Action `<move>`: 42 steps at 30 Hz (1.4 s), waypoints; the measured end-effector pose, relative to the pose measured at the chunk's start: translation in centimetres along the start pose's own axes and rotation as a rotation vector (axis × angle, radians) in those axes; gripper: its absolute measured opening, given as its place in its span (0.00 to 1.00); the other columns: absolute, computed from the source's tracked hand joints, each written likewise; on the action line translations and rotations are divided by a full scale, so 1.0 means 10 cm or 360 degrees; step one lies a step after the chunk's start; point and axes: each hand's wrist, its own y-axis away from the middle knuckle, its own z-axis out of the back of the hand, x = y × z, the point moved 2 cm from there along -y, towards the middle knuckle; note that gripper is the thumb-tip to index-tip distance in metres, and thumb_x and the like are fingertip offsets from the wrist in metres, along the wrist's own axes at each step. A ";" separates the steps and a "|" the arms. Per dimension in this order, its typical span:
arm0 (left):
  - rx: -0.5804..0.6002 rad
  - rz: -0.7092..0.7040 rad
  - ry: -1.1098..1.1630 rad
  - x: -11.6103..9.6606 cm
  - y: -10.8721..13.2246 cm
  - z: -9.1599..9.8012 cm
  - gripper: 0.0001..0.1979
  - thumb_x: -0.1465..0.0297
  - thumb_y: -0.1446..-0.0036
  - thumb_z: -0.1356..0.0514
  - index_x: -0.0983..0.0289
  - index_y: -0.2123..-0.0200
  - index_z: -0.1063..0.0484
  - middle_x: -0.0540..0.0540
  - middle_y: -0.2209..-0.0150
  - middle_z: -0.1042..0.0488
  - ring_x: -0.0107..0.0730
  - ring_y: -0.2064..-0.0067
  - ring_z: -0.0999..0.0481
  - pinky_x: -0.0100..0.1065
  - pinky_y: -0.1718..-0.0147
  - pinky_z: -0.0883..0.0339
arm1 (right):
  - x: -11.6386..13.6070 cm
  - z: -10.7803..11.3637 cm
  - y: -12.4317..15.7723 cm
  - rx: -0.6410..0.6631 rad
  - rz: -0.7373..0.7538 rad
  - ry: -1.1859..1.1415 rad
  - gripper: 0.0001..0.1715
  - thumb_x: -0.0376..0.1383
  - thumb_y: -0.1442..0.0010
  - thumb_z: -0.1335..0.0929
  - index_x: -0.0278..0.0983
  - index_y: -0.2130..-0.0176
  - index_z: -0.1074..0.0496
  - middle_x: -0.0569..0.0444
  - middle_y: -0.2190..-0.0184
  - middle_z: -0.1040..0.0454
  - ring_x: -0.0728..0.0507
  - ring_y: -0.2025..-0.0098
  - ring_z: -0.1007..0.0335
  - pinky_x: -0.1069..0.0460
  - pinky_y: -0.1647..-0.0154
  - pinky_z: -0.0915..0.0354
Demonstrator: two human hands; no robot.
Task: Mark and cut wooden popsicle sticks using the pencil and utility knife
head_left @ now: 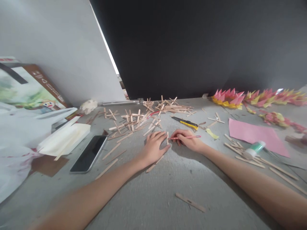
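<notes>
A short wooden craft stick (167, 139) lies on the grey surface between my two hands. My left hand (154, 147) rests low over the surface, its fingertips and thumb touching the stick and holding it in place. A red pencil (195, 137) is gripped in my right hand (185, 139), with its tip at the stick. Another craft stick (153, 165) lies partly under my left hand. Just beyond my right hand is a yellow and black utility knife (187, 123).
Heaps of crossed craft sticks (131, 119) lie toward the dark panel (192, 48). A phone (89, 154) and white box (67, 137) are left. Pink paper (257, 134), a glue bottle (254, 150) and folded paper flowers (227, 98) are right. One stick (190, 202) lies nearer me.
</notes>
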 end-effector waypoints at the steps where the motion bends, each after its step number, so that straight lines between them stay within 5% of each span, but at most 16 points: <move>1: 0.0003 -0.0004 0.0004 0.00 0.00 0.00 0.26 0.55 0.32 0.39 0.53 0.34 0.29 0.56 0.33 0.29 0.49 0.31 0.35 0.55 0.32 0.43 | 0.01 0.00 0.00 -0.0001 -0.0003 -0.0006 0.18 0.31 0.35 0.39 0.36 0.59 0.20 0.54 0.70 0.24 0.49 0.73 0.32 0.54 0.72 0.40; 42: -0.0012 -0.0006 -0.0008 -0.02 0.04 0.00 0.25 0.53 0.30 0.42 0.52 0.34 0.29 0.57 0.32 0.31 0.50 0.30 0.36 0.56 0.31 0.47 | -0.03 0.00 0.00 -0.0059 -0.0038 -0.0069 0.15 0.37 0.34 0.39 0.38 0.61 0.23 0.56 0.77 0.28 0.46 0.75 0.33 0.52 0.73 0.39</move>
